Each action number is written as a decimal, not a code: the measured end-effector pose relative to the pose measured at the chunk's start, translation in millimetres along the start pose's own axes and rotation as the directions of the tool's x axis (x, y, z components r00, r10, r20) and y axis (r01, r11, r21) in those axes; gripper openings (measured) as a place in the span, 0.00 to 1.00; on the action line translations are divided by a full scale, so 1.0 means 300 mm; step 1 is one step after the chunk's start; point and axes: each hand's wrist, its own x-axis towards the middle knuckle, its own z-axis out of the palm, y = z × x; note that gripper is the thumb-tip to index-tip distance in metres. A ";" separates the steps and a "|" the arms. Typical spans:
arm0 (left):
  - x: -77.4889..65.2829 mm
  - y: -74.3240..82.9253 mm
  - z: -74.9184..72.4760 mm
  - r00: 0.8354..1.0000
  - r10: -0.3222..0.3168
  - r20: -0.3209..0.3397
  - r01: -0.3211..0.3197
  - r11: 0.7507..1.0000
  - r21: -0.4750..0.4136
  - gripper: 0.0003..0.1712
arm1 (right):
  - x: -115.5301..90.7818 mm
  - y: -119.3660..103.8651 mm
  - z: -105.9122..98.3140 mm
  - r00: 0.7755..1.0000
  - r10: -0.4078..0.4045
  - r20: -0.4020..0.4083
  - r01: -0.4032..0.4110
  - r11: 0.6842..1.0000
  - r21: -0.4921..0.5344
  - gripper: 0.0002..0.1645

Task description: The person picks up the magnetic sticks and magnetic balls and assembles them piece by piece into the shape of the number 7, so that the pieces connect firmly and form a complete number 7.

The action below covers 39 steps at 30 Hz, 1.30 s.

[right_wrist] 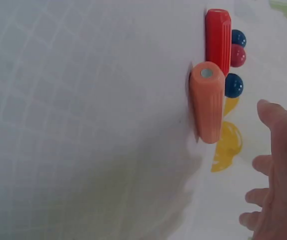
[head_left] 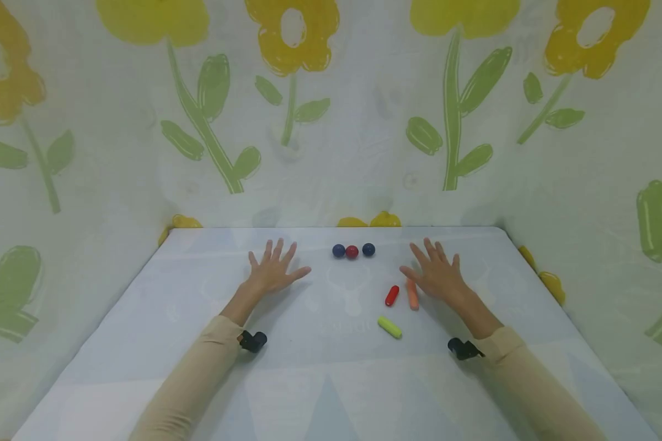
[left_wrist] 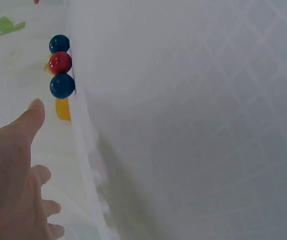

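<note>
Just to the left and near side of the right hand (head_left: 440, 277), an orange stick (head_left: 413, 297) on the table (head_left: 149, 318), with long axis running roughly near to far. Much nearer to this hand than to the left hand (head_left: 270, 274). Farther left, a red stick (head_left: 392, 296). Holding nothing in either hand, with fingers spread.

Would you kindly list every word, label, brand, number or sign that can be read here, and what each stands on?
No text can be read.
Tabletop: faint, letter-like marks near its middle, too pale and blurred to read.
Red stick, orange stick, yellow-green stick and three balls: no lettering visible.
</note>
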 end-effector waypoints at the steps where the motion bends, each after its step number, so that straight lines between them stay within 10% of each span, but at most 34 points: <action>1: 0.001 0.004 0.001 1.000 -0.001 0.002 0.001 1.000 -0.001 0.52 | -0.003 -0.004 0.000 1.000 -0.003 0.000 0.003 1.000 0.000 0.47; 23: 0.047 0.050 0.024 0.998 0.061 0.007 -0.060 0.995 -0.074 0.50 | -0.070 -0.089 -0.029 0.980 -0.174 -0.101 0.172 0.985 -0.031 0.36; 39: 0.084 0.076 0.052 0.997 0.083 0.003 -0.082 0.991 -0.106 0.47 | -0.089 -0.119 -0.025 0.952 -0.302 0.043 0.300 0.953 0.052 0.25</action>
